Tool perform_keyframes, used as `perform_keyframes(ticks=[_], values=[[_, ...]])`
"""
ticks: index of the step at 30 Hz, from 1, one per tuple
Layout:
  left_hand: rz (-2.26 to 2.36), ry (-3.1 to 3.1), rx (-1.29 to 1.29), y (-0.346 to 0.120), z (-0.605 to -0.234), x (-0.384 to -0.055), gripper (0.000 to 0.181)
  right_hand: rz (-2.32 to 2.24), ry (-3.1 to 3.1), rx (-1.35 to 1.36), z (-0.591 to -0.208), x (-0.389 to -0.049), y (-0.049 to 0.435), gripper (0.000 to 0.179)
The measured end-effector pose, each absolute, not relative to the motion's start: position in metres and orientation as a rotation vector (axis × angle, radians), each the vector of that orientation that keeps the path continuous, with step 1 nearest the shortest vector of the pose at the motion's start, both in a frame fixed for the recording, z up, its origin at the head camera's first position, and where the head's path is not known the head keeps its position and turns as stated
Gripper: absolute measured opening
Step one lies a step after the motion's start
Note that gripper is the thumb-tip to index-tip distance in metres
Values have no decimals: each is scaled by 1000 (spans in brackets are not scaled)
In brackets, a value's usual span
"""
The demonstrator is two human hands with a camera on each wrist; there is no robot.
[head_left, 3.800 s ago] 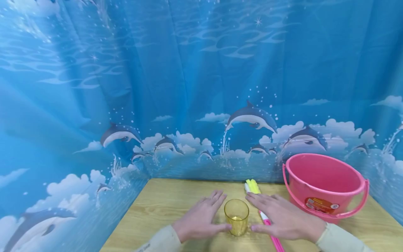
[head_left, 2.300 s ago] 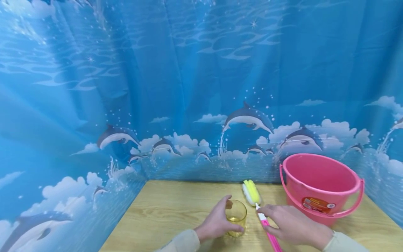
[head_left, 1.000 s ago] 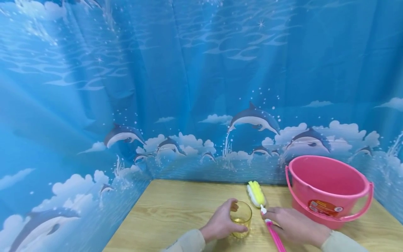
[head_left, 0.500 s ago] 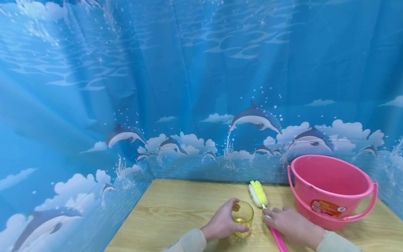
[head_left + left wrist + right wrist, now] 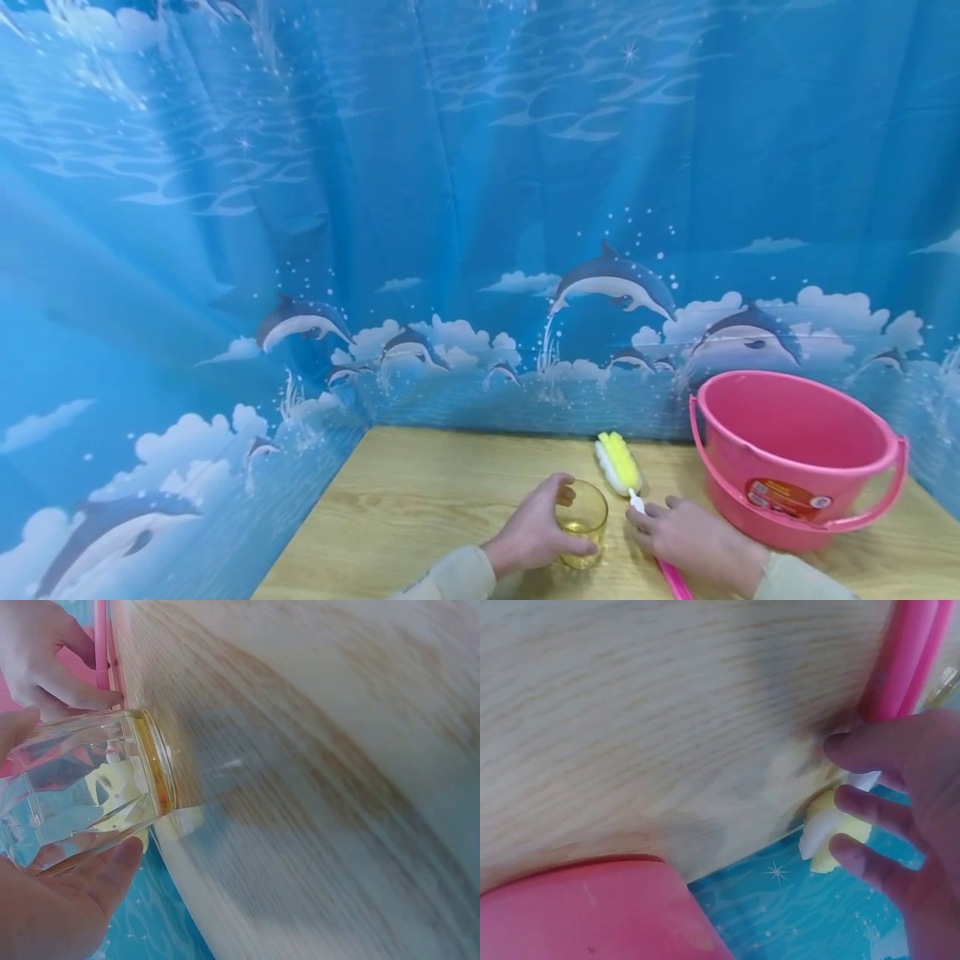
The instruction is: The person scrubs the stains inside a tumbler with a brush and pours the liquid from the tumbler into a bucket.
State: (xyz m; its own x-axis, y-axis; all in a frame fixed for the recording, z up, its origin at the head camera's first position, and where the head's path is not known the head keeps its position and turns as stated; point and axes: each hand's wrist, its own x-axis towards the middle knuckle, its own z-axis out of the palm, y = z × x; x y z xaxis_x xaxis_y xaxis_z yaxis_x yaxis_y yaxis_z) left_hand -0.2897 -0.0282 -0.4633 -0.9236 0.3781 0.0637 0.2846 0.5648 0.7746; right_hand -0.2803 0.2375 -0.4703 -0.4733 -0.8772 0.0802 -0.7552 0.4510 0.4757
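My left hand [image 5: 528, 527] grips a clear amber drinking glass [image 5: 595, 510] from its left side, fingers behind it and thumb in front. In the left wrist view the fingers curve around the glass [image 5: 82, 791], whose base is at the wooden tabletop. To its right lies a cup brush [image 5: 618, 465] with a yellow and white sponge head and a white neck. My right hand [image 5: 693, 537] pinches it around the neck, covering part of the pink handle [image 5: 673, 577]. The right wrist view shows the other fingers of the right hand [image 5: 922, 802] spread over the sponge head [image 5: 829, 836].
A pink bucket [image 5: 731, 487] with its handle hanging down in front stands right of my right hand. The wooden table [image 5: 427, 475] ends at a blue dolphin-print curtain [image 5: 465, 217] at the back and left.
Both hands lay flat beside the glass at first. Since then the left hand has taken hold of the glass and the right hand has come onto the brush, its fingers shifting there.
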Motion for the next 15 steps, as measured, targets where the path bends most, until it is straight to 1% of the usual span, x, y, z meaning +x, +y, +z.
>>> perform_keyframes(ticks=[3,15], values=[[1305,2681,577,-28,-464,-290,92,-554,-2375,1412,-471,-281,238,42],[1304,2681,589,-28,-467,-292,93,-479,-2203,1472,-471,-287,237,28]])
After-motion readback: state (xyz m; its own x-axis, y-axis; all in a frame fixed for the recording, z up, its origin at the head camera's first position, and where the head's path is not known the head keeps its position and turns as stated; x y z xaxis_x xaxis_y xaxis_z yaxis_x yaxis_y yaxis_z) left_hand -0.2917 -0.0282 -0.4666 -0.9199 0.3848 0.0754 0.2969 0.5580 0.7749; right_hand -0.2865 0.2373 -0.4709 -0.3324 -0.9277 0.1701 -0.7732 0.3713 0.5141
